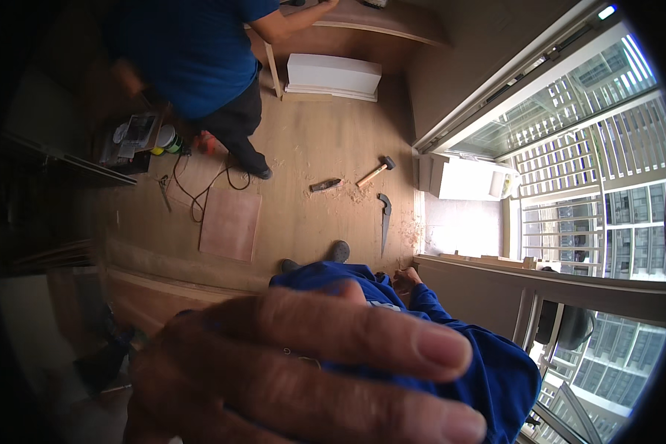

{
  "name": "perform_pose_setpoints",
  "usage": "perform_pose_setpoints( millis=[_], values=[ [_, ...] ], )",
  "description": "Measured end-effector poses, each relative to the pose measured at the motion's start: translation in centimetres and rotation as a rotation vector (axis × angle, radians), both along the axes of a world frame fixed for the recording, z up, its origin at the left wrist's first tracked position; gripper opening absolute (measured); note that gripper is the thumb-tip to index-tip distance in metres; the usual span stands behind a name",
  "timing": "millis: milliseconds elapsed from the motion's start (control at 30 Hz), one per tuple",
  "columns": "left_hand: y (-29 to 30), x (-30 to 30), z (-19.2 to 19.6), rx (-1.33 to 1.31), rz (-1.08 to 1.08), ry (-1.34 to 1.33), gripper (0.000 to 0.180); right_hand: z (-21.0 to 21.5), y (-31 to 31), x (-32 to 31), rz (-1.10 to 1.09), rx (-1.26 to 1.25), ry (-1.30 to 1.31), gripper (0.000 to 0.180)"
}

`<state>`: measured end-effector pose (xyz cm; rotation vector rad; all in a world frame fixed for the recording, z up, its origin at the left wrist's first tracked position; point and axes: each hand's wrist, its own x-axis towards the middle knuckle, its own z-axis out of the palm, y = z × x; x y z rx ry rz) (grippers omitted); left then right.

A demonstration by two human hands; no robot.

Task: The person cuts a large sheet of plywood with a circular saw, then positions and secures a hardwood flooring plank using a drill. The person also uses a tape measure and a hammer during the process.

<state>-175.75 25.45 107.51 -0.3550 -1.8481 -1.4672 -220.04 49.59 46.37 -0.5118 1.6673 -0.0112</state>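
Note:
My left hand (pixel 296 355) looms very large across the lower part of the picture, close to the camera. Its fingers are stretched out, slightly apart, with nothing between them. Far smaller, my right hand (pixel 405 280) is down by my right side at the end of a blue sleeve, beside the pale edge of the panelled frame. Its fingers look curled together; what they hold, if anything, is too small to make out. On the floor ahead lie a hand saw (pixel 385 222), a hammer (pixel 374 172) with a wooden handle, and a dark narrow tool (pixel 325 185) among wood shavings.
Another person in a blue shirt (pixel 192 59) stands at the upper left. A thin board (pixel 230 223) and a cable (pixel 194 194) lie on the floor (pixel 296 140). A white box-like piece (pixel 333 75) stands farther off. Windows with a railing (pixel 562 185) line the right side.

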Motion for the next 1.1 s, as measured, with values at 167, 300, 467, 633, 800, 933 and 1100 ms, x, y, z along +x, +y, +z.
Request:
perform_pose_setpoints(
  millis=[167, 300, 467, 633, 800, 933, 1100],
  values=[
    [-0.1, 6.2, -10.5, 0.266, 0.653, -0.466, 0.052, 4.3, -1.1, 5.3, -0.282, -0.043, 0.069, 0.045],
    [3.1, 10.9, -28.0, 0.764, 0.837, -1.042, 0.037, 4.3, -2.4, 7.0, 0.140, -0.336, -0.116, 0.057],
    [13.8, 19.3, -44.7, 0.716, 0.668, -1.626, 0.048, 5.1, -4.4, 8.2, 0.533, -0.481, -0.220, 0.062],
    [23.3, 22.2, -48.3, 1.555, 0.685, -1.409, 0.046, 8.6, -9.3, 11.5, 0.253, -0.090, -0.154, 0.060],
    [25.2, 23.1, -48.6, 1.297, 0.817, -1.067, 0.039, 12.2, -12.2, 16.1, 0.463, -0.079, -0.137, 0.051],
    [24.9, 26.7, -48.0, 1.051, 0.764, -1.375, 0.032, 11.9, -14.4, 19.7, 0.480, 0.041, 0.106, 0.051],
    [25.8, 29.3, -45.4, 1.889, 0.964, -0.667, 0.029, 9.5, -18.7, 23.1, 0.765, -0.210, 0.042, 0.038]
  ],
)
